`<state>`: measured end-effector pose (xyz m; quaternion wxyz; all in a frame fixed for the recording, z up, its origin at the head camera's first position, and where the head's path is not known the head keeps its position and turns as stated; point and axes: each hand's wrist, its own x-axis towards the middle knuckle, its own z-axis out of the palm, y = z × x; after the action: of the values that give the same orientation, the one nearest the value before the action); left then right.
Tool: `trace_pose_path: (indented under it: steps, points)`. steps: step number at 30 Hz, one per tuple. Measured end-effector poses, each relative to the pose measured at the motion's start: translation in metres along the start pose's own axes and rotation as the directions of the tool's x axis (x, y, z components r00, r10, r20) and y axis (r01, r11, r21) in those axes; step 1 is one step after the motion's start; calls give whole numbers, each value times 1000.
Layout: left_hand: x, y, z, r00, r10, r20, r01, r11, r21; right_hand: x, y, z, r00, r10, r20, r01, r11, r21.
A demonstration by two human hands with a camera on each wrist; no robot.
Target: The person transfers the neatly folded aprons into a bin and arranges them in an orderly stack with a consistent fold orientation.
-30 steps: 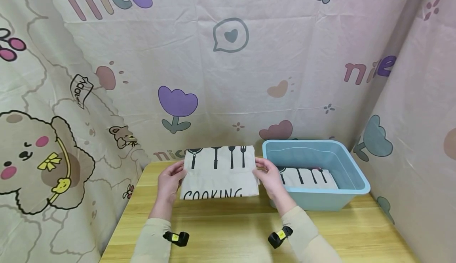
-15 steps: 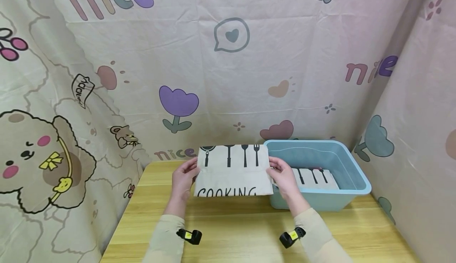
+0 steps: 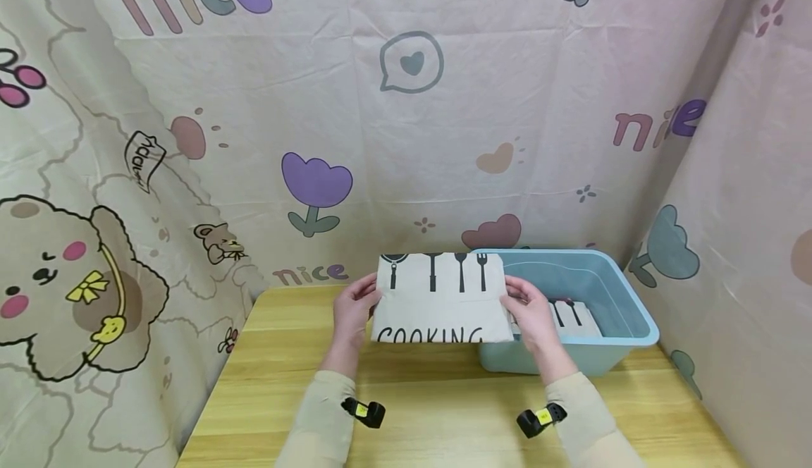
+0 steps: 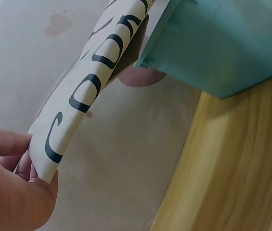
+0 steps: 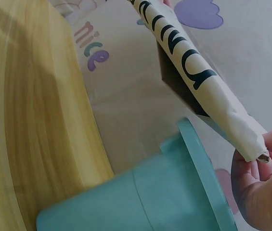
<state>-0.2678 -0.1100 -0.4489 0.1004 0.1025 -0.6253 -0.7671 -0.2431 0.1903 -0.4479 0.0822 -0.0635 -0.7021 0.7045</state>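
A folded white cloth printed with dark kitchen utensils and the word COOKING is held up above the table, between both hands. My left hand pinches its left edge, thumb on the near face; the left wrist view shows the fingers behind the fold. The right edge is pinched by my right hand in the same manner. Part of the cloth overlaps the left side of a light blue plastic bin. Inside that bin lies another folded cloth with similar printing, partly hidden by the right hand.
The bin stands on the right part of a wooden table, near its back edge. A patterned curtain hangs behind the table and along both sides. Each sleeve carries a small black wrist camera.
Both hands have moved to the right and slightly up with the folded cloth, which now partly covers the bin's left side. The bin has stayed in place.
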Motion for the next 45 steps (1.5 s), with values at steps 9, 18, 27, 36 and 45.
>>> trace_pose_path:
  steps: [9,18,27,36,45]
  points:
    - [-6,-2,30,1000,-7,-2,7,999,-37,6,-5,-23,999,29,-42,-30,999,-33]
    - [-13,-7,54,1000,-11,9,11,1000,-29,11,-6,-43,995,24,-101,-26,999,-21]
    - [-21,-11,78,999,-3,45,4,1000,-25,14,-8,-64,987,19,-163,-30,997,-69]
    - [-29,-17,100,997,-10,75,12,1000,-24,16,-8,-86,979,38,-199,-58,994,-94]
    - [-37,-21,119,995,-13,102,16,999,-33,22,-5,-108,978,38,-207,-70,986,-148]
